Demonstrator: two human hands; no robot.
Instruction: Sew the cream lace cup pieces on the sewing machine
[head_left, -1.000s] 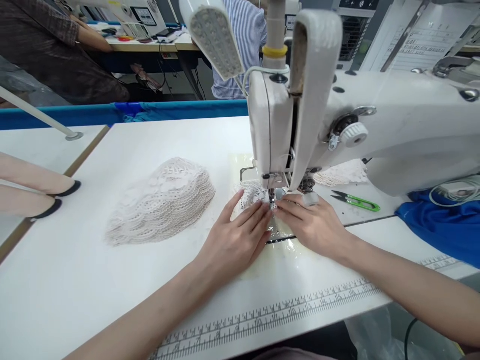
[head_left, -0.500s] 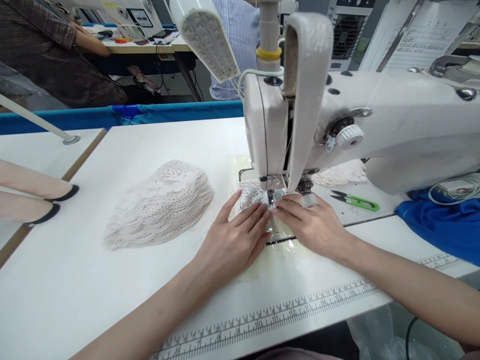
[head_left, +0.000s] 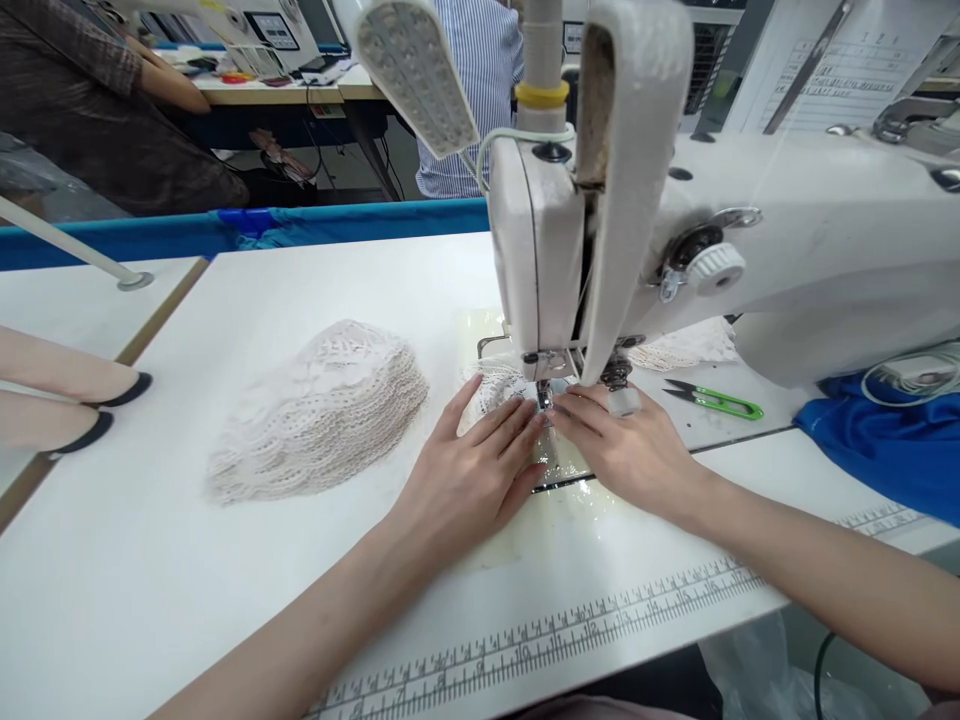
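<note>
A piece of white lace [head_left: 495, 385] lies under the presser foot [head_left: 544, 396] of a white sewing machine [head_left: 536, 250]. My left hand [head_left: 472, 465] rests flat on the lace, fingers stretched toward the needle and thumb out to the left. On the right side of the foot, my right hand [head_left: 622, 440] lies with its fingers extended, the fingertips close to the foot and partly behind a machine part. Both hands cover much of the lace. Left of them sits a stack of cream lace pieces [head_left: 330, 410].
Green thread snips [head_left: 716, 402] lie right of my right hand. Behind them are more lace pieces [head_left: 686, 345]. Blue fabric [head_left: 877, 440] is bunched at the right edge. A ruler tape [head_left: 555, 640] runs along the table's front. Two other people are across the blue-edged divider [head_left: 375, 215].
The view has shifted slightly, so the machine looks a little larger and farther right. Both hands stay at the presser foot with almost no visible movement.
</note>
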